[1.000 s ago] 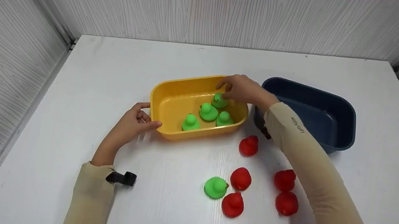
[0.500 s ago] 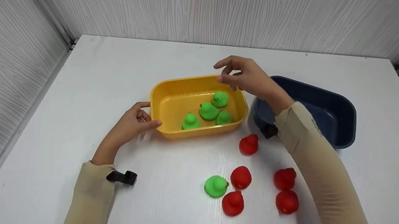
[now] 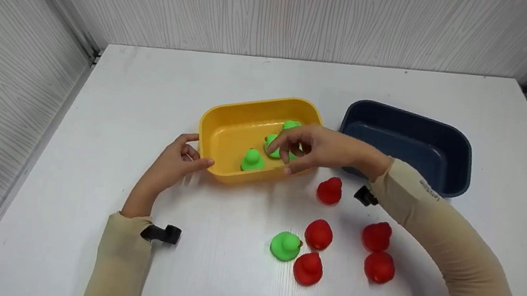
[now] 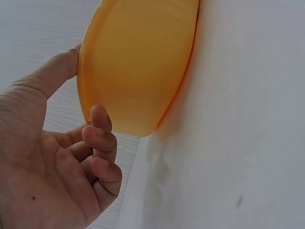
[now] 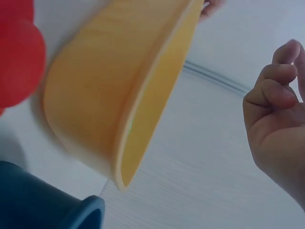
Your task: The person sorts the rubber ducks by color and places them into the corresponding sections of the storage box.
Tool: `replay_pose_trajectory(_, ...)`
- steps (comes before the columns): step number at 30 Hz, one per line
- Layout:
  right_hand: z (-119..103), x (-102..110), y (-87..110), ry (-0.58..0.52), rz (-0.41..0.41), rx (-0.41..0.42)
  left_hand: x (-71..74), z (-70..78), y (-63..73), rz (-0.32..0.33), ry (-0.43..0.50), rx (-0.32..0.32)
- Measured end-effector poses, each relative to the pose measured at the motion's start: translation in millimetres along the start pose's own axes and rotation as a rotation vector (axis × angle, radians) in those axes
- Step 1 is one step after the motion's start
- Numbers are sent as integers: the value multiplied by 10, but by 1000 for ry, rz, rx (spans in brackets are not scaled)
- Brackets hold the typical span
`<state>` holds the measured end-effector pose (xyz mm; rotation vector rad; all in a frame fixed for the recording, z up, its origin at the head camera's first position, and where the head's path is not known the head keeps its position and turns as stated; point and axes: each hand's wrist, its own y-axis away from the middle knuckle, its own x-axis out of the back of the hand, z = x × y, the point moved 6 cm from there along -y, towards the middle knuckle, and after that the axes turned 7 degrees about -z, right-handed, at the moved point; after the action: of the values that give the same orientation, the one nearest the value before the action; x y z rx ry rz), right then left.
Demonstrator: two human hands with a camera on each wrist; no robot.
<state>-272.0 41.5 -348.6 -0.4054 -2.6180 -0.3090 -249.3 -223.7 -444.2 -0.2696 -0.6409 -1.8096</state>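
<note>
A yellow plastic bin (image 3: 224, 145) holds several green rubber ducks (image 3: 252, 161). My left hand (image 3: 175, 161) grips its near left corner, thumb and forefinger at the rim, as the left wrist view also shows, where the other fingers (image 4: 106, 176) curl loosely outside the bin wall (image 4: 138, 67). My right hand (image 3: 327, 149) hovers over the bin's right end, fingers loosely bent with nothing between them. It covers part of the ducks there. In the right wrist view that hand (image 5: 279, 114) is apart from the bin (image 5: 90, 81).
A dark blue bin (image 3: 399, 143) stands right of the yellow one. On the white table in front lie another green duck (image 3: 285, 246) and several red ducks, one of them (image 3: 329, 191) close to the yellow bin. Panel walls (image 3: 281, 13) border the table behind and at the sides.
My right hand has risen from beside a green duck in the bin to the far rim, then come back toward the near rim. My left hand has stayed at the corner.
</note>
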Motion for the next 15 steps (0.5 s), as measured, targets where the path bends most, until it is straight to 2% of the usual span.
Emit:
replay_pose_trajectory(7, 61, -258, 65, -16, -124, -38, 8, -12, 6, -3, 5, 7)
replay_pose_trajectory(12, 140, -402, 141, 39, -177, -93, 1, -26, -6, -3, 6, 8)
replay_pose_trajectory(15, 166, -488, 167, 64, -219, -85, -2, -21, -16, -2, 11, -6)
